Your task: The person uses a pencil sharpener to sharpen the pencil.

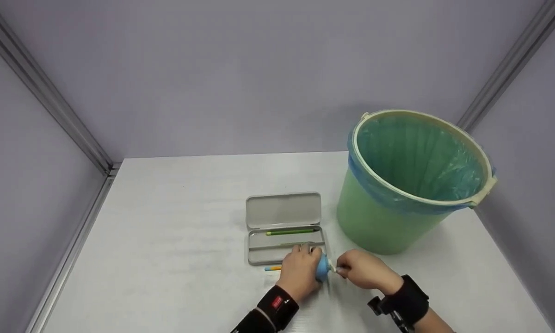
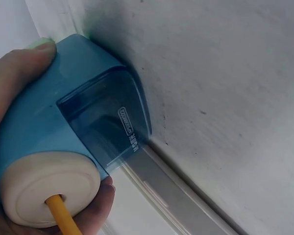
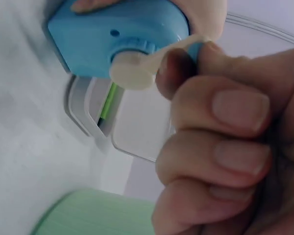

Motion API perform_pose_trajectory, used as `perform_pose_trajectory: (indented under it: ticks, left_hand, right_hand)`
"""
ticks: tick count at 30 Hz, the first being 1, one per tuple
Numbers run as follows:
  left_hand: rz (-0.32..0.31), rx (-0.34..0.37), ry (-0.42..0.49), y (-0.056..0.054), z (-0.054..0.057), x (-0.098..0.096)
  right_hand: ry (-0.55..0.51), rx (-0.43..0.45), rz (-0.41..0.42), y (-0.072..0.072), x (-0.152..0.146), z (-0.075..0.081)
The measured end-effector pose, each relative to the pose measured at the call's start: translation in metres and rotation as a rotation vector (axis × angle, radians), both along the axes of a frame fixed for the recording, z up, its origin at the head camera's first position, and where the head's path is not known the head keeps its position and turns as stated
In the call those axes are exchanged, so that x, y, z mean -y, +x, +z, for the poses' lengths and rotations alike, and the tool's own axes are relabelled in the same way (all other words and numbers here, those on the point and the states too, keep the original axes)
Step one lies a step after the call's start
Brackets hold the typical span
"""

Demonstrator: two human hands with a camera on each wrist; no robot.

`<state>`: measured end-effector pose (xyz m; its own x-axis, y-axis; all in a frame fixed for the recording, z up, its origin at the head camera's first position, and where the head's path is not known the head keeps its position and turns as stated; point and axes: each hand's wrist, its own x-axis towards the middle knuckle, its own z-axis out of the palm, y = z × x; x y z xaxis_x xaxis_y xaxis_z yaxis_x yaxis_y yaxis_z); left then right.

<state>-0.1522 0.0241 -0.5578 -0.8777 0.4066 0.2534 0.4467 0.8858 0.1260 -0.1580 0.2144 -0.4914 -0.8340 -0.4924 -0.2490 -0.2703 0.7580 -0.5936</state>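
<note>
My left hand [image 1: 299, 272] grips a blue crank pencil sharpener [image 2: 44, 115] with a clear shavings drawer [image 2: 105, 117]. An orange pencil [image 2: 61, 214] with a blue end sticks out of the cream round front of the sharpener; its other end is hidden inside. On the sharpener's opposite side, my right hand [image 1: 363, 269] pinches the end of the cream crank [image 3: 132, 71] between thumb and forefinger. Just beyond the hands lies an opened grey pencil case [image 1: 283, 210], its lid folded back. A green pencil [image 1: 291, 232] and a thinner greenish stick [image 1: 298, 243] lie in it.
A large green bin [image 1: 379, 226] lined with a blue-green bag [image 1: 421, 157] stands at the right, close to the case and my right hand. The white table [image 1: 175, 249] meets grey walls [image 1: 236, 83] at the back and sides.
</note>
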Motion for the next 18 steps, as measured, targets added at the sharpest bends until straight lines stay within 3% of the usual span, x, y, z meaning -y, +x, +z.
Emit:
perform_pose_trajectory:
  ticks: [8, 13, 18]
  left_hand:
    - [-0.003, -0.021, -0.028, -0.001, 0.001, -0.001]
    - [-0.013, -0.046, -0.061, 0.000, 0.001, -0.001]
    - [-0.018, -0.027, -0.072, -0.001, 0.000, 0.000]
  right_hand:
    - [-0.014, -0.103, -0.037, -0.018, 0.001, 0.002]
    - [-0.027, -0.070, -0.111, -0.030, 0.008, -0.008]
    - [-0.005, -0.056, -0.170, -0.041, 0.015, -0.019]
